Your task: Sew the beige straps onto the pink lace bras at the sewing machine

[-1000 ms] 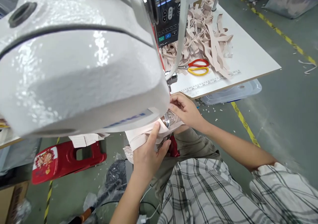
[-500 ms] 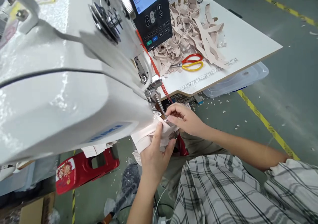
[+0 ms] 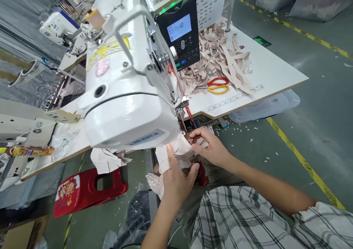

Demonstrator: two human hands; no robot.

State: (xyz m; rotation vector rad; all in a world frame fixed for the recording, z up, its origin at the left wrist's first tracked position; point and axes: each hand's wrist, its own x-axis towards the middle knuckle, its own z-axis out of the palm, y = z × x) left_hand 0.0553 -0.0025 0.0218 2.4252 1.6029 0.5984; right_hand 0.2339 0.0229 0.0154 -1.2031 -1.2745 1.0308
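A piece of pale pink fabric (image 3: 180, 148) lies under the needle end of a white sewing machine (image 3: 132, 120) and hangs toward my lap, with a lacy part (image 3: 154, 182) at its lower left. My left hand (image 3: 178, 179) rests on the fabric, index finger stretched out and thumb spread away from it; its other fingers are mostly hidden. Close to the presser foot, my right hand (image 3: 211, 148) has bent fingers and thumb closed at the fabric's right edge. What lies between those fingertips is partly hidden. A red patterned ribbon (image 3: 190, 113) runs down behind the needle area.
Red-and-yellow-handled scissors (image 3: 217, 85) and a heap of pinkish strips (image 3: 212, 50) lie on the white tabletop (image 3: 275, 65). A control panel (image 3: 180, 32) stands beside the machine. Below are a clear plastic bin (image 3: 264, 105) and a red stool (image 3: 91, 190). Fabric pieces (image 3: 107, 160) hang at left.
The camera view has shifted back and up, so the whole machine head and more machines behind now show. Both hands stay at the fabric in nearly the same pose.
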